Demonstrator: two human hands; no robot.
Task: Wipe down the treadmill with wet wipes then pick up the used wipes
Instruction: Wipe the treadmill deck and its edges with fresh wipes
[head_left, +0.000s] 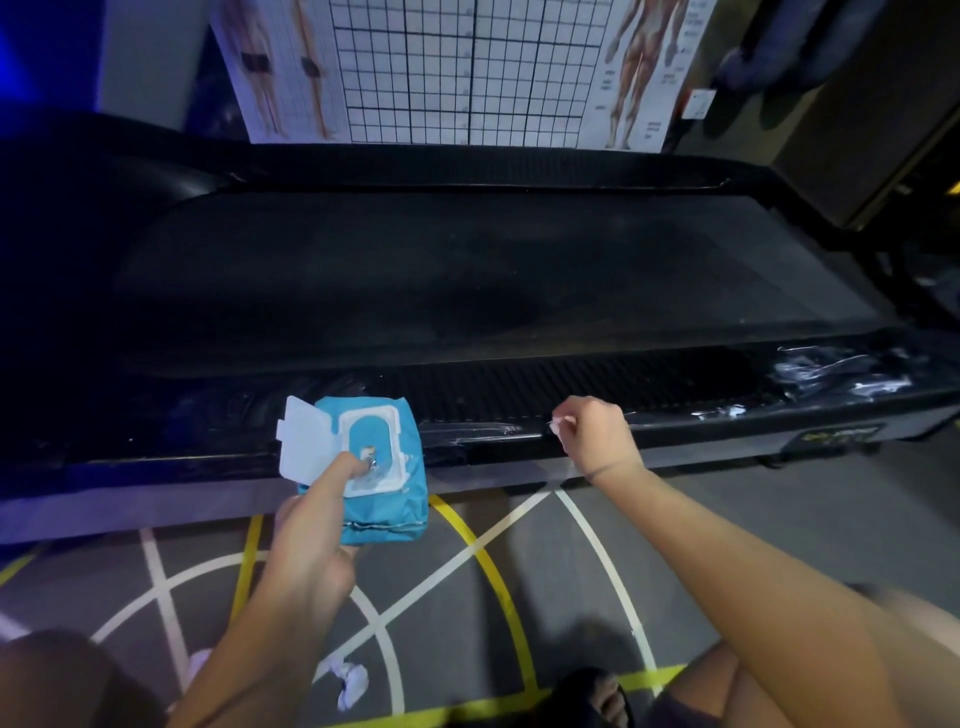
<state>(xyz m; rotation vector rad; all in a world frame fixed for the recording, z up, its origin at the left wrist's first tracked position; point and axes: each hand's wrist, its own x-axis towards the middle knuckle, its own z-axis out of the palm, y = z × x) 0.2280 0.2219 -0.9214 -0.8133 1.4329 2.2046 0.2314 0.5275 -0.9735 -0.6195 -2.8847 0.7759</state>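
A black treadmill (493, 270) lies across the view, its near side rail streaked with wet marks. My left hand (311, 525) holds a blue wet-wipe pack (387, 499) from below, with the thumb pressed into the dispenser opening; the white lid stands flipped open to the left. My right hand (592, 434) hovers at the near rail with the fingers curled, pinching a small white scrap of wipe (557, 425). A crumpled used wipe (352, 683) lies on the floor near my legs.
Grey floor (675, 519) with white and yellow lines runs in front of the treadmill. An anatomy chart with a grid (467, 67) leans against the wall behind it. My knees and a foot show at the bottom edge.
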